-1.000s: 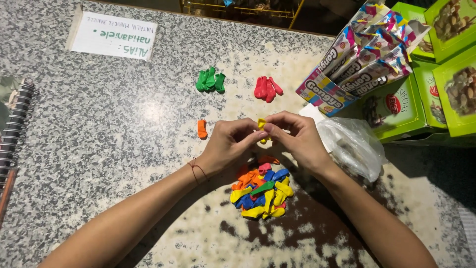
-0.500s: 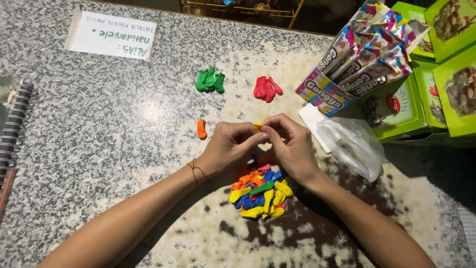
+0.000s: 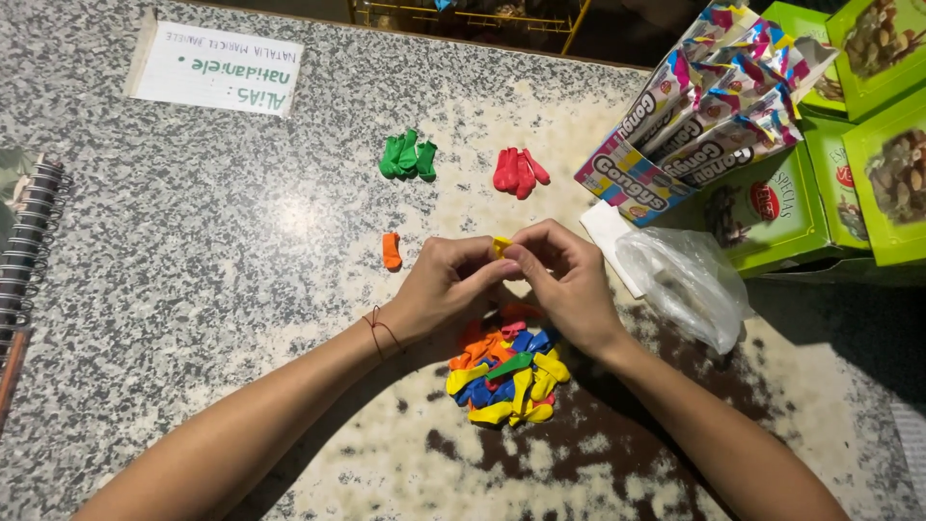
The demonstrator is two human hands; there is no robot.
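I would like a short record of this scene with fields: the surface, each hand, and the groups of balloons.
Surface: speckled stone counter
Left hand: pinches a yellow balloon together with the right hand
Mixed pile: many colours, just below the hands
Green balloons: small group, far side
Red balloons: small group, right of the green
Orange balloon: alone, left of the hands
Plastic bag: right of the hands

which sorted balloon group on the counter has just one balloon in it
The orange balloon, lying alone left of the hands; the green group and red group each hold several.
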